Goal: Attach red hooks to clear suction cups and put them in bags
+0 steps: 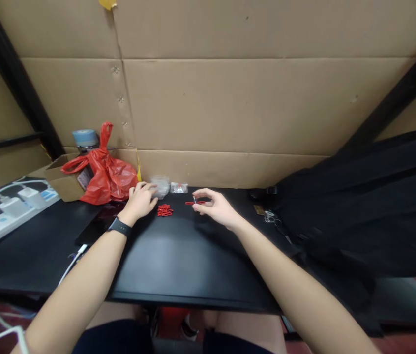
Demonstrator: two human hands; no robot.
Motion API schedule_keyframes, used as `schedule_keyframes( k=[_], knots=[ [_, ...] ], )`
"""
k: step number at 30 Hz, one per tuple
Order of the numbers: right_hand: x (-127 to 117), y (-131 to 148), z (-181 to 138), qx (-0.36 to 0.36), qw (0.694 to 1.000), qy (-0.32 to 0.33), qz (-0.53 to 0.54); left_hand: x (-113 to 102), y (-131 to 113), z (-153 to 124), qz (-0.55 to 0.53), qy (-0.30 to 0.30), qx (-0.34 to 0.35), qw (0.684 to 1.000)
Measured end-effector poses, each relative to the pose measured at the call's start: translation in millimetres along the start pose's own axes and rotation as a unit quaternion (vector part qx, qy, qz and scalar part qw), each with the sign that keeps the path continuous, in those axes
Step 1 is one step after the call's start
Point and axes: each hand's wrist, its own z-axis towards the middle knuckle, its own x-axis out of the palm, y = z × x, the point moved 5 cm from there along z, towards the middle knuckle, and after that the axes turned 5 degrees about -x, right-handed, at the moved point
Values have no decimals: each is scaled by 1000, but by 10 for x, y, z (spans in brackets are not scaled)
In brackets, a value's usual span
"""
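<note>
My right hand (213,207) is raised above the black table, thumb and fingertips closed on a small silvery piece with a red cord (200,202) at it; the exact kind is too small to tell. Over on the left, my left hand (142,200) has its fingers spread at the edge of a pile of clear plastic bags (161,187). Whether the fingertips touch the bags I cannot tell. Between both hands lies a small heap of red cords (164,210). Behind them, a flat clear packet (179,188) holds something small and partly red.
A tied red plastic bag (110,174) leans by a cardboard box (62,179) and a blue-lidded bottle (85,138). A power strip (5,221) with chargers and a dark tablet (99,223) lie left. Black cloth (363,206) hangs right; a cardboard wall (230,108) closes the back.
</note>
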Motion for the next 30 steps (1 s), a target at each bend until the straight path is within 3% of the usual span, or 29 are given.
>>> schedule_keyframes(
  k=[4, 9, 13, 16, 19, 22, 27, 30],
  knots=[
    [-41, 13, 12, -15, 1000, -2, -12, -79, -71, -2, -3, -32, 15, 999],
    [-134, 52, 22, -26, 999, -15, -22, -449, -196, -36, -49, -96, 17, 994],
    [-238, 133, 24, -42, 998, -37, -38, -671, -445, -96, -146, -131, 41, 980],
    [-318, 198, 22, -54, 995, -58, -62, -566, -746, -167, -184, -59, 99, 976],
    [-392, 224, 20, -66, 991, -73, -94, -305, -1004, -275, -160, 46, 157, 973],
    [-415, 228, 14, -74, 982, -41, -167, -75, -1116, -367, -107, 108, 190, 970],
    [-308, 365, -73, -100, 934, 87, -333, -10, -1134, -394, -25, 56, 210, 976],
    [-203, 460, -163, -73, 904, 173, -385, -10, -1168, -395, -5, 33, 206, 978]
  ],
)
